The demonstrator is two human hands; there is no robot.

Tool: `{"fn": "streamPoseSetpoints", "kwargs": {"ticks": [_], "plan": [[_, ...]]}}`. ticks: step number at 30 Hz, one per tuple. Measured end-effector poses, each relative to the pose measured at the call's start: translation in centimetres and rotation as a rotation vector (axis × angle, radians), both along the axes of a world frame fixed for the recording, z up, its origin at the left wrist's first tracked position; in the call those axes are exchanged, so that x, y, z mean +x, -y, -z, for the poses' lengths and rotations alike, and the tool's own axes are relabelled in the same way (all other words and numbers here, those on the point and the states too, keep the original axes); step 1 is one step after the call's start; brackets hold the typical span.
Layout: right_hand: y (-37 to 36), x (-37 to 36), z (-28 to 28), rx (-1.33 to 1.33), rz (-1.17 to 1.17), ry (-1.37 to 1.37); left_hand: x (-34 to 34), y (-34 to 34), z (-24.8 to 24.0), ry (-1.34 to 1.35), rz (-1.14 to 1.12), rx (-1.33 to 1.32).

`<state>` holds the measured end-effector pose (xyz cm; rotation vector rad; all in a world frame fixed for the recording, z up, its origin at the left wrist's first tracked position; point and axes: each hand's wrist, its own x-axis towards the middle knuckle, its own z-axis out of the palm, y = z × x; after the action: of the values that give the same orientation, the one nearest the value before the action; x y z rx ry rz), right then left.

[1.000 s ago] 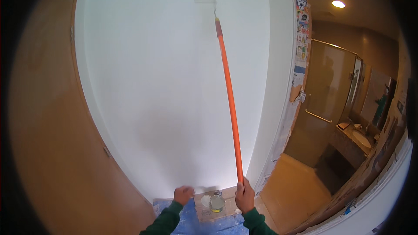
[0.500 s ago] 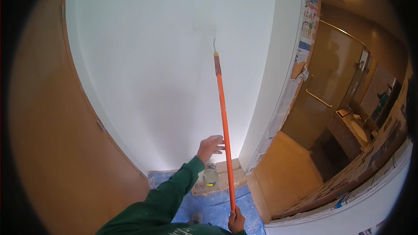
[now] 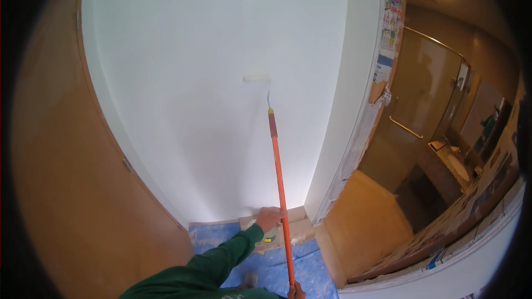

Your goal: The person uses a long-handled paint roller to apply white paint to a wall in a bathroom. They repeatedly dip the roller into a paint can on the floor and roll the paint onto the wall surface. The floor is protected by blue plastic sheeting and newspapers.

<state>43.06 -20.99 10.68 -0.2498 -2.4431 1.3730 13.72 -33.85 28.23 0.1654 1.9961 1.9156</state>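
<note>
A paint roller [image 3: 257,78] with a pale cover rests against the white wall [image 3: 210,33], its bent wire frame joined to a long orange extension pole [image 3: 280,182] with a dark red and yellow upper end. My left hand [image 3: 270,218], in a green sleeve, is closed on the pole's lower half; its fingertips are partly hidden. Lower down, near the pole's bottom end, my right hand [image 3: 296,290] grips it at the picture's lower edge. Behind my left hand, partly covered, stands a paint can [image 3: 270,238] with a yellow mark on its side.
Blue sheeting [image 3: 216,238] and a strip of cardboard [image 3: 302,230] cover the floor by the wall. A brown door [image 3: 105,188] stands on the left. Newspaper masking [image 3: 388,33] lines the right-hand opening, beyond which are a glass door [image 3: 413,99] and a sink [image 3: 457,166].
The roller has come down the wall, and the pole with it. My left hand has moved lower and closed on the pole; its fingers were looser before. My right hand has dropped slightly.
</note>
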Motion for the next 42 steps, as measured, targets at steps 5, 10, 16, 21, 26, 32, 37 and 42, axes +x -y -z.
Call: {"fn": "streamPoseSetpoints", "kwargs": {"ticks": [5, 10, 16, 21, 26, 32, 37, 42], "plan": [[0.9, -6.0, -1.6, 0.192, 0.075, -0.225, -2.2, -0.6, -7.6, -0.161, -0.021, 0.062], [1.9, -14.9, -5.3, -0.046, 0.035, -0.238, -5.1, 2.5, -11.7, -0.279, -0.036, 0.180], [2.6, -22.3, -16.5, -0.079, 0.026, -0.293, -7.3, 10.1, 2.2, -0.500, 0.037, -0.248], [5.8, -27.5, -26.0, -0.132, 0.010, -0.425, -1.2, 27.1, 27.0, -0.358, 0.470, -1.212], [7.3, -31.9, -35.5, -0.064, 0.052, -0.609, 2.9, 30.6, 28.6, -0.002, 0.332, -1.173], [8.7, -37.4, -45.6, 0.035, 0.076, -0.794, 0.9, 31.9, 27.9, 0.021, 0.265, -1.112], [8.7, -40.7, -53.5, -0.137, -0.007, -0.686, -0.5, 32.0, 27.6, 0.011, 0.251, -1.077], [9.8, -38.8, -58.7, -0.212, -0.019, -0.580, -1.2, 32.6, 28.5, 0.008, 0.241, -1.057]]}}
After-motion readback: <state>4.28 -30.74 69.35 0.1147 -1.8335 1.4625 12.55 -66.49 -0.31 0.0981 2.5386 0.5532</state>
